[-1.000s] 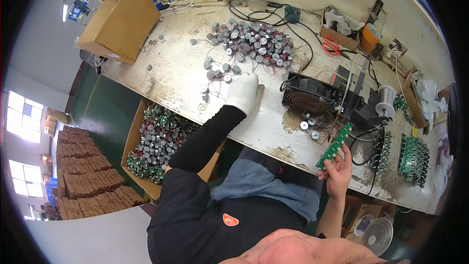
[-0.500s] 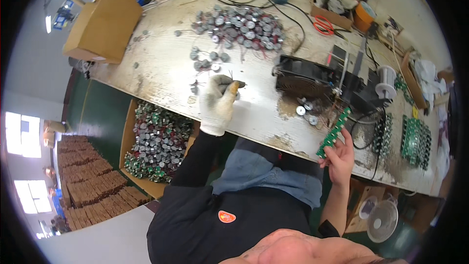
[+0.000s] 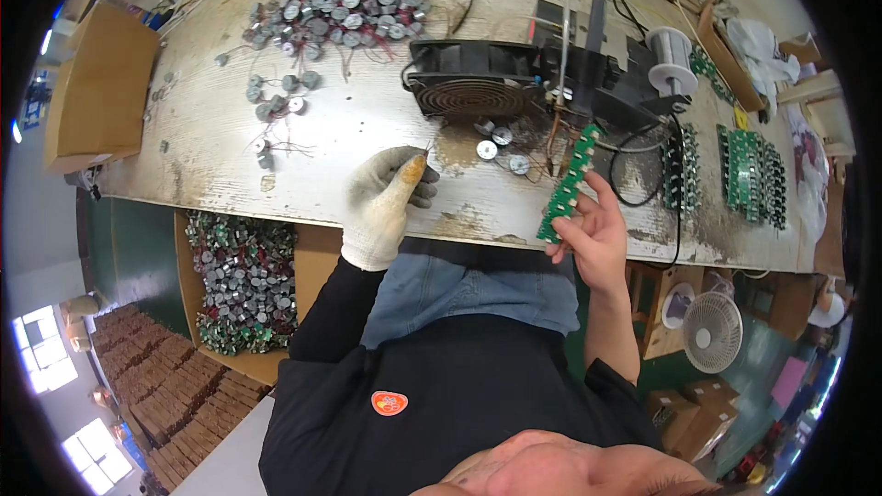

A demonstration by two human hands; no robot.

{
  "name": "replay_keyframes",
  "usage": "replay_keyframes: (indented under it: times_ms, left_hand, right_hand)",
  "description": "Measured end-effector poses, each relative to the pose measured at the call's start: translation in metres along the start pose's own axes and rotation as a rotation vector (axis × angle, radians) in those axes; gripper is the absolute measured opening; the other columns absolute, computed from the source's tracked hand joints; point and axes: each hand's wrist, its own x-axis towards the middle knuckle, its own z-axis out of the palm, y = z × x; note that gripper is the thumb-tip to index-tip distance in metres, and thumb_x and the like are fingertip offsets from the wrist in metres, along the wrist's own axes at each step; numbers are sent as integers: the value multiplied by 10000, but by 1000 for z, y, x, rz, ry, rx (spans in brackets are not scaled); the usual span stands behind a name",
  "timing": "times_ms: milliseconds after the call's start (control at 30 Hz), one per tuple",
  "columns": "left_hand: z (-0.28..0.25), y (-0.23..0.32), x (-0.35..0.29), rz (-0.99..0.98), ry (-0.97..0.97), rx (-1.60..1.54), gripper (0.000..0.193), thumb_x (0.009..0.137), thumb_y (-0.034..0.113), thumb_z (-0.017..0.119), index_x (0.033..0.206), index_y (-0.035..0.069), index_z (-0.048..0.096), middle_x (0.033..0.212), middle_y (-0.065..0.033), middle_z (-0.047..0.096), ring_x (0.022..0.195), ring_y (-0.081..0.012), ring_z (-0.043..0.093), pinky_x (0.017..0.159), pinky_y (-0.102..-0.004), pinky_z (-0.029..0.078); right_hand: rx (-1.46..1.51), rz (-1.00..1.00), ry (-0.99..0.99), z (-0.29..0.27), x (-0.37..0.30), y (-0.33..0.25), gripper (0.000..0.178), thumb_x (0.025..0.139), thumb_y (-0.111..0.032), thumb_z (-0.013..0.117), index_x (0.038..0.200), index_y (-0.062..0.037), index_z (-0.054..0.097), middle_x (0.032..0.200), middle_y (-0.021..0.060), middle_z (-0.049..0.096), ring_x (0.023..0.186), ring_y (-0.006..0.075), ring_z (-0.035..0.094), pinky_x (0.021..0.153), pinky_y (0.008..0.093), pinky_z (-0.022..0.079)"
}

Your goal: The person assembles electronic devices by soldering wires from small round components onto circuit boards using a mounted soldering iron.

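My left hand (image 3: 378,207), in a white knit glove with stained fingertips, is closed in a pinch at the table's front. Thin wires (image 3: 429,145) poke up from its fingertips; whatever they belong to is hidden by the fingers. Bare, my right hand (image 3: 595,231) grips the lower end of a narrow green circuit board strip (image 3: 573,182), tilted with its upper end near a metal-tipped soldering fixture (image 3: 557,115). Between my hands, a few small round silver motors (image 3: 502,136) lie below a black fan (image 3: 473,84).
A large heap of wired motors (image 3: 344,14) covers the back left, with a smaller group (image 3: 277,101) nearer. Green board strips (image 3: 746,174) stand at right beside a wire spool (image 3: 669,60). A cardboard box (image 3: 101,87) sits far left; a filled carton (image 3: 243,285) is below the edge.
The view has swung to the right. My left hand has shifted right, closer to the fan and the loose motors. My right hand still holds the green strip near the fixture.
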Motion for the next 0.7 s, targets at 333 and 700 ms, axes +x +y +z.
replay_keyframes:
  times_ms: [333,700]
  left_hand:
    - [53,-9,-9,-63,-274,293,227,936,181,601,986,-41,605,812,-45,603,707,-88,564,654,-218,459]
    - [76,-16,-1,-79,-265,209,155,875,116,625,862,-39,631,714,-43,610,671,-62,546,591,-233,443]
  right_hand:
    - [33,-24,15,8,0,0,729,836,106,605,1448,-27,231,1116,199,570,676,186,654,506,247,519]
    - [37,-76,3,12,1,-1,735,833,113,597,1453,-25,227,1099,187,557,675,169,644,520,243,524]
